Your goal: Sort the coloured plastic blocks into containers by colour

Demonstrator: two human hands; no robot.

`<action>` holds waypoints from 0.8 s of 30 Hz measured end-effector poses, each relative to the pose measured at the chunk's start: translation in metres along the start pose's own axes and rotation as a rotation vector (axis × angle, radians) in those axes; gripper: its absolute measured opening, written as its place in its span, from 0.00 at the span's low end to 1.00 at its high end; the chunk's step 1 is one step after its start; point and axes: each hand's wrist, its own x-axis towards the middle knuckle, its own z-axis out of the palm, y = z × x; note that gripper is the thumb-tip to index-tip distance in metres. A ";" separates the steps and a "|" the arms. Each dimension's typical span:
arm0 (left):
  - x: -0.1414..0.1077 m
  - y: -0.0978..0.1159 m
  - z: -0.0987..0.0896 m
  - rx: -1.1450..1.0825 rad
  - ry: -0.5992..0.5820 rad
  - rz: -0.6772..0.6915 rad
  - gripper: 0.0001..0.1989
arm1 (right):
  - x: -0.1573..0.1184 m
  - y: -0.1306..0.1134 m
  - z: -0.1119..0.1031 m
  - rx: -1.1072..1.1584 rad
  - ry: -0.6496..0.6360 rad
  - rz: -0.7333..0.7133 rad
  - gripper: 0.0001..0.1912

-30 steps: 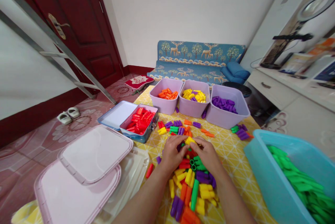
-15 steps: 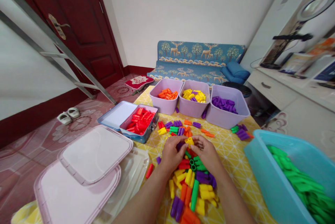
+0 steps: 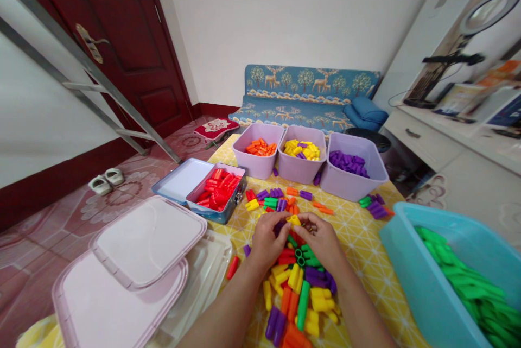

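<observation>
Between my two hands a yellow plastic piece is held above a mixed pile. My left hand closes on its left side, thumb and fingers bent around it. From the right, my right hand grips the same piece with its fingertips. Some purple shows behind my left fingers; whether it is held is unclear. Under and in front of the hands lie loose green pieces, yellow pieces, purple pieces and orange pieces on the yellow patterned cloth.
Lilac bins hold orange, yellow and purple pieces at the back. A tin of red pieces stands left of centre, lids at the left. A turquoise bin with green pieces is at the right.
</observation>
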 end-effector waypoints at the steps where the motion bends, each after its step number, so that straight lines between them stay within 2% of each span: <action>1: 0.000 0.000 0.000 -0.006 0.012 -0.006 0.10 | 0.000 -0.001 -0.001 0.000 0.005 -0.003 0.11; 5: 0.000 -0.001 0.002 -0.028 0.062 -0.039 0.10 | 0.009 -0.006 -0.017 -0.001 0.066 0.005 0.12; 11: 0.001 -0.003 0.002 0.003 0.030 -0.029 0.07 | 0.050 -0.027 -0.073 -0.009 0.240 -0.018 0.17; 15: 0.001 -0.002 0.002 0.004 0.027 -0.023 0.07 | 0.081 -0.041 -0.102 -0.042 0.418 -0.013 0.16; 19: 0.001 -0.001 0.001 0.018 0.016 -0.018 0.08 | 0.104 -0.045 -0.119 -0.129 0.565 0.040 0.11; 24: 0.001 -0.001 0.001 0.018 0.019 -0.018 0.08 | 0.115 -0.044 -0.127 -0.139 0.611 0.056 0.08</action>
